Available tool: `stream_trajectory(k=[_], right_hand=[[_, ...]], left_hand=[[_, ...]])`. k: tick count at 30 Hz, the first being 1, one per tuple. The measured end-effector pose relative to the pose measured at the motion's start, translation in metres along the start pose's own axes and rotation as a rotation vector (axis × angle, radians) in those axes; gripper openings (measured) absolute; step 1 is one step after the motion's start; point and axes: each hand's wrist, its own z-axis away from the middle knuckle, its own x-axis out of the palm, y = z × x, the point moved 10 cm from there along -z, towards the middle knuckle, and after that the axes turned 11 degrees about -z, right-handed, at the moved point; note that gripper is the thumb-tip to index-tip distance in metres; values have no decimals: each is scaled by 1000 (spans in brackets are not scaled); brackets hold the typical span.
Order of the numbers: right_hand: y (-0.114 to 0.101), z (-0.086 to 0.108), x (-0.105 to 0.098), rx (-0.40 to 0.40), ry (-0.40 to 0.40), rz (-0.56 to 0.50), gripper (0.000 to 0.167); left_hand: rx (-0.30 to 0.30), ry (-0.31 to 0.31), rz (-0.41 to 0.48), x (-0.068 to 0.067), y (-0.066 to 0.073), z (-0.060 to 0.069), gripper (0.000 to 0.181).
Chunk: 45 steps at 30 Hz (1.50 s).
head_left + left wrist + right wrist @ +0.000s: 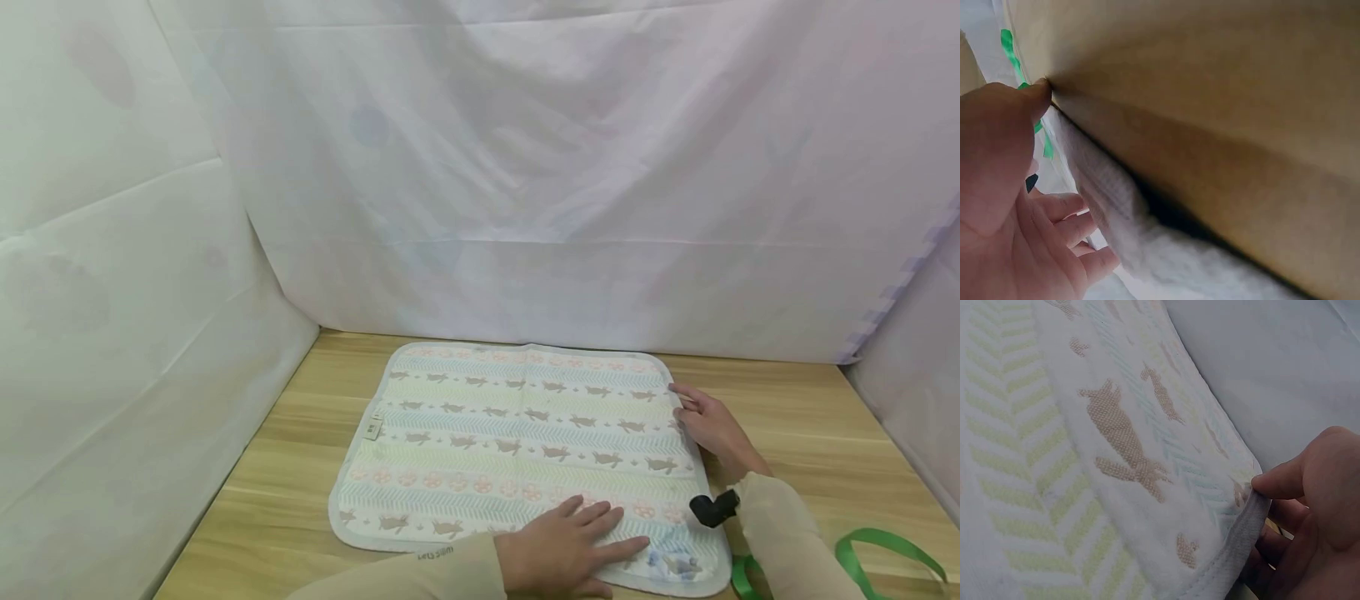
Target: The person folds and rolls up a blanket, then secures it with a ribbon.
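A patterned cloth with a pale border (480,467) lies flat on the wooden table, rows of brown animal shapes across it. My left hand (555,550) rests on its near edge, right of the middle, fingers spread; in the left wrist view the thumb of that hand (1010,206) is at the cloth's edge (1110,194). At the cloth's right edge is my right hand (712,429). The right wrist view shows the right hand (1310,519) pinching the border (1244,534) between thumb and fingers.
Green ribbon (885,537) lies on the table (810,433) at the right front. A small black object (714,507) is by the right sleeve. White sheets (525,167) hang behind and at both sides of the table. A small tag (372,427) is at the cloth's left edge.
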Motion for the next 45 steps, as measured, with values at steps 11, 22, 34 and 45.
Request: stream_trajectory(k=[11, 22, 34, 45], right_hand=[[5, -3, 0, 26, -2, -21, 60], [6, -6, -1, 13, -1, -1, 60], [4, -3, 0, 9, -8, 1, 59], [-1, 1, 0, -35, -21, 33, 60]], left_hand=[[45, 62, -21, -13, 2, -5, 69], [104, 56, -110, -27, 19, -18, 71], [-60, 166, -357, -40, 24, -25, 64], [-50, 248, -353, -51, 32, -31, 65]])
